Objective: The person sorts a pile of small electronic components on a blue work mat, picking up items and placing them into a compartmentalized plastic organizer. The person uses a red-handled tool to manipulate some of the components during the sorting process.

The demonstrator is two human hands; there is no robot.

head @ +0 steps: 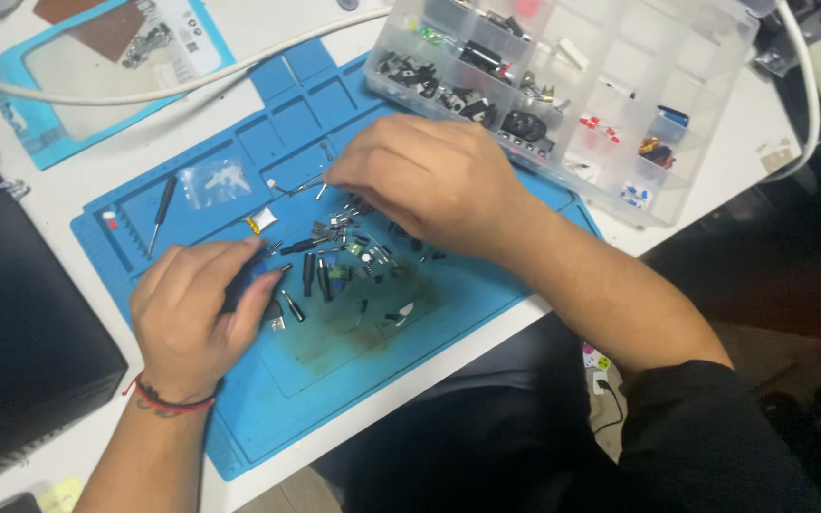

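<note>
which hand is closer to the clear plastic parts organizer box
Right. The right hand lies just below the organizer box, nearly touching its front edge. The left hand is far down-left on the blue mat.

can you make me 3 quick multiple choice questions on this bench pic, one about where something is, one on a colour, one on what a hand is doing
1. Where does the clear compartment box sit?
A. beyond the right hand, at the mat's far edge
B. under the left wrist
C. on the black case

2. What colour is the work mat?
A. green
B. blue
C. grey

3. What is the left hand doing?
A. lying flat and open
B. raised off the bench
C. closed around a small blue-handled tool

Answers:
1 A, the box lies past the right hand, overlapping the mat's upper right edge.
2 B, the mat is blue all over, with a darker stain in the middle.
3 C, the fingers curl around the tool, its tip towards the small loose parts.
</note>
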